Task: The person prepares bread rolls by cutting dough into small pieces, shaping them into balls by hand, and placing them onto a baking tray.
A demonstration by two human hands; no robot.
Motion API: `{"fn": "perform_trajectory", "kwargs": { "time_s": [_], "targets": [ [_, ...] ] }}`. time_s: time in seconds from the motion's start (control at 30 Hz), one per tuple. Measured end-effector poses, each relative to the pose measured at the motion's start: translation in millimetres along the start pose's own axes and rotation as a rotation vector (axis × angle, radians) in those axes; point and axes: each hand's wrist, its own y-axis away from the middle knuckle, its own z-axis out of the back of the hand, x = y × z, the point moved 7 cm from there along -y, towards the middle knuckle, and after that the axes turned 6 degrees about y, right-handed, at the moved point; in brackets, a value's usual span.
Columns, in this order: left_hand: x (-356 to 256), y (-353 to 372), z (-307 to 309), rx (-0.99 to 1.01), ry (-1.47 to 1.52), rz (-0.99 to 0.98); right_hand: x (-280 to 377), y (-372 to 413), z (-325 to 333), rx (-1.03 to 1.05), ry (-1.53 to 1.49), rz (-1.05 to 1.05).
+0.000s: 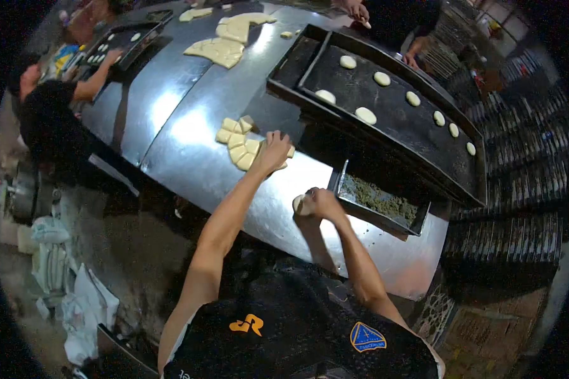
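My left hand [275, 151] reaches over the right end of a cluster of cut dough pieces [238, 146] on the metal table. Its fingers are curled down onto a piece there, mostly hidden under the hand. Closer to me, my right hand [323, 204] has its fingers closed on a rounded piece of dough [298, 204] at the table surface. A narrow tray of crumbly greenish-brown filling [379, 199] sits just right of my right hand.
Beyond my hands, a large black baking tray [385, 120] carries several pale dough rounds [382, 79]. Larger dough sheets [216, 52] lie farther up the table [189, 148]. Across the table a person's hands [411, 54] work near the tray; another person [57, 107] stands left. Stacked trays [512, 183] stand right.
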Motion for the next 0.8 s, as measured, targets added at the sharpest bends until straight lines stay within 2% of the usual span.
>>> {"fn": "perform_trajectory", "kwargs": {
  "time_s": [0.03, 0.07, 0.1, 0.13, 0.2, 0.27, 0.33, 0.4, 0.47, 0.5, 0.53, 0.57, 0.6, 0.63, 0.67, 0.7, 0.73, 0.77, 0.8],
  "targets": [
    [8, 0, -17, 0.147, -0.151, -0.023, -5, 5, -12, -0.231, 0.138, 0.257],
    [10, -3, -30, 0.287, -0.305, -0.055, 1, 10, -15, -0.145, 0.219, 0.19],
    [-1, -5, -21, 0.278, -0.305, -0.07, -12, 12, -21, -0.094, -0.047, 0.11],
    [-14, -5, -6, 0.268, -0.311, -0.088, 2, 27, -1, -0.081, -0.098, 0.133],
    [-29, -5, 11, 0.362, -0.026, -0.018, 10, 54, 57, -0.215, -0.202, 0.158],
    [-48, -5, 29, 0.229, 0.095, 0.011, 4, 75, 135, -0.451, -0.367, 0.003],
    [-58, 1, 36, 0.163, 0.325, 0.03, -14, 89, 209, -0.828, -0.401, 0.054],
    [-67, 14, 36, 0.225, 0.488, 0.222, -37, 89, 261, -1.027, -0.326, -0.028],
    [-90, 26, 43, 0.178, 0.617, 0.239, -66, 68, 289, -1.098, -0.155, -0.071],
    [-95, 31, 41, 0.16, 0.666, 0.263, -85, 57, 296, -1.1, -0.161, -0.078],
    [-95, 36, 37, 0.171, 0.661, 0.27, -98, 33, 290, -0.866, 0.095, -0.113],
    [-95, 40, 36, 0.149, 0.83, 0.346, -93, 20, 280, -0.62, 0.343, -0.136],
    [-94, 43, 34, 0.116, 0.999, 0.423, -90, 22, 277, -0.611, 0.336, -0.131],
    [-90, 55, 29, 0.078, 1.203, 0.602, -82, 36, 278, -0.778, 0.269, -0.073],
    [-96, 60, 34, 0.063, 1.193, 0.625, -61, 52, 280, -0.939, 0.194, -0.009],
    [-100, 66, 37, -0.019, 1.364, 0.685, -44, 63, 275, -0.998, 0.094, -0.034],
    [-103, 72, 39, -0.108, 1.535, 0.742, -29, 70, 260, -1.01, -0.053, -0.026],
    [-109, 75, 39, -0.073, 1.636, 0.736, -20, 69, 231, -0.914, -0.374, 0.057],
    [-113, 82, 37, -0.081, 1.629, 0.752, -14, 61, 193, -0.707, -0.435, 0.118]
  ]
}}
